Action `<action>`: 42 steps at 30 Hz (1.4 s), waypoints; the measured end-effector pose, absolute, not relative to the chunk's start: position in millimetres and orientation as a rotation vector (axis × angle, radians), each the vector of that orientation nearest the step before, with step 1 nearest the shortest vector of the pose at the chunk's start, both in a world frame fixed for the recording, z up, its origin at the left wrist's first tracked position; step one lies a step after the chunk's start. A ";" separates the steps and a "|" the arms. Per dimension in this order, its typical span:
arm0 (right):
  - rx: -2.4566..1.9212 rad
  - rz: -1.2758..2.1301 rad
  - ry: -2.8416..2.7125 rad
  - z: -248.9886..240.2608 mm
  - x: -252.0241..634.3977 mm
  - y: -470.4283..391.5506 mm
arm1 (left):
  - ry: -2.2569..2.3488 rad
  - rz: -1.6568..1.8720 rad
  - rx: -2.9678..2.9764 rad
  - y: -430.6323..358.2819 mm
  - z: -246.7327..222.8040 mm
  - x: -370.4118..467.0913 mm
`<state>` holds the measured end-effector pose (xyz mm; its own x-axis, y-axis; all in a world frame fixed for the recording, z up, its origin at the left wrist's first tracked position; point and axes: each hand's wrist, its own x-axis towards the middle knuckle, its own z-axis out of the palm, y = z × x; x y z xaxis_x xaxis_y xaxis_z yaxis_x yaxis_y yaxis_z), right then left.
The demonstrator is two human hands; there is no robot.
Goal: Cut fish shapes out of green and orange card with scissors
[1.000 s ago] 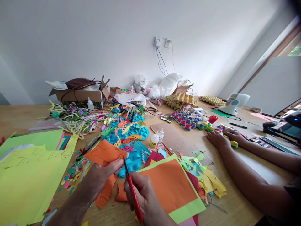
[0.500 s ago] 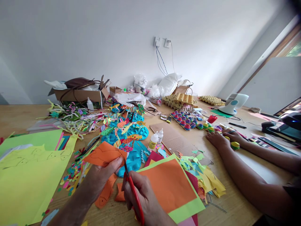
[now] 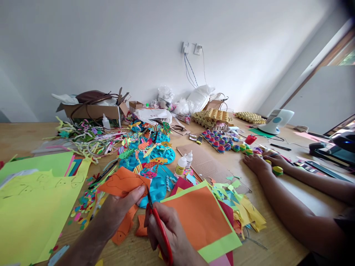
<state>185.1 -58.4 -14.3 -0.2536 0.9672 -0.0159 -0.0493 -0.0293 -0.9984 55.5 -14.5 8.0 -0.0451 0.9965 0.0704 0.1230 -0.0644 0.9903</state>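
Observation:
My left hand (image 3: 122, 207) pinches a piece of orange paper (image 3: 122, 181) with drawn pencil outlines. Red-handled scissors (image 3: 161, 231) are gripped in my right hand (image 3: 166, 225), their blades at the right edge of that paper, near my left thumb. Below my left hand lies another orange piece (image 3: 123, 229) with a drawn shape. Right of my hands, an orange sheet (image 3: 198, 218) rests on a light green sheet (image 3: 222, 247). Behind the held paper are blue painted shapes (image 3: 159, 184) and patterned paper fish (image 3: 158, 161).
Two glue bottles (image 3: 181, 165) stand mid-table beside cardboard (image 3: 208, 162). Yellow paper (image 3: 36, 218) with drawings lies left, paper scraps (image 3: 246, 212) right. Another person's hands (image 3: 257, 164) work among painted egg-carton pieces (image 3: 217, 141). Pipe cleaners (image 3: 83, 136) and a box (image 3: 94, 112) are back left.
The scissors and my right hand have shifted very slightly, with the handles a little to the right. My left hand keeps its hold on the orange paper.

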 end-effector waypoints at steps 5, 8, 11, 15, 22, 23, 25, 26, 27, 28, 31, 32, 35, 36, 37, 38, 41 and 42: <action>-1.022 1.450 -1.324 -17.8 185.4 -58.4 | 1.141 1.228 1.208 -13.5 2.2 52.5; -1.003 1.432 -1.343 -20.1 186.1 -58.2 | 1.145 1.232 1.200 -13.9 2.3 51.8; -0.994 1.394 -1.371 -21.9 186.5 -58.0 | 1.159 1.217 1.196 -14.3 3.9 51.9; -1.008 1.386 -1.387 -23.5 186.4 -58.2 | 1.147 1.188 1.179 -13.1 1.7 51.3; -0.988 1.356 -1.429 -26.8 189.9 -58.3 | 1.111 1.141 1.127 -12.1 -2.9 47.8; -0.983 1.344 -1.442 -27.8 190.6 -58.3 | 1.113 1.131 1.118 -12.3 -1.7 47.5; -0.983 1.316 -1.470 -29.8 191.9 -58.2 | 1.106 1.115 1.099 -12.6 1.6 47.1; -0.986 1.301 -1.485 -30.7 192.2 -58.0 | 1.098 1.108 1.091 -12.7 3.3 47.0; -0.994 1.287 -1.497 -31.3 192.4 -57.7 | 1.091 1.102 1.086 -12.8 5.0 47.0; -1.003 1.275 -1.504 -31.7 192.4 -57.4 | 1.086 1.097 1.086 -12.9 6.4 47.0; -1.032 1.252 -1.515 -31.4 191.8 -56.7 | 1.093 1.074 1.105 -13.5 9.0 47.0; -1.040 1.246 -1.517 -30.9 191.6 -56.6 | 1.098 1.064 1.109 -13.7 9.4 46.9; -1.051 1.224 -1.526 -30.2 191.1 -57.1 | 1.101 1.041 1.119 -14.1 9.6 46.5; -1.051 1.214 -1.530 -30.4 191.1 -57.4 | 1.099 1.039 1.125 -14.1 9.5 46.2; -1.051 1.206 -1.533 -30.9 191.1 -57.8 | 1.099 1.038 1.130 -14.0 9.4 46.0; -1.051 1.201 -1.536 -31.7 191.1 -58.2 | 1.101 1.037 1.132 -13.9 9.3 45.7; -1.041 1.209 -1.532 -34.9 191.1 -58.8 | 1.119 1.031 1.125 -13.8 9.7 45.2; -1.039 1.218 -1.526 -35.8 191.1 -58.8 | 1.127 1.029 1.123 -13.9 10.1 45.2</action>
<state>191.1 -58.8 -35.8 -0.2453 0.9593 0.1399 0.0765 0.1630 -0.9837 45.2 -13.9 10.1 0.1444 0.9796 -0.1395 -0.0503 0.1480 0.9877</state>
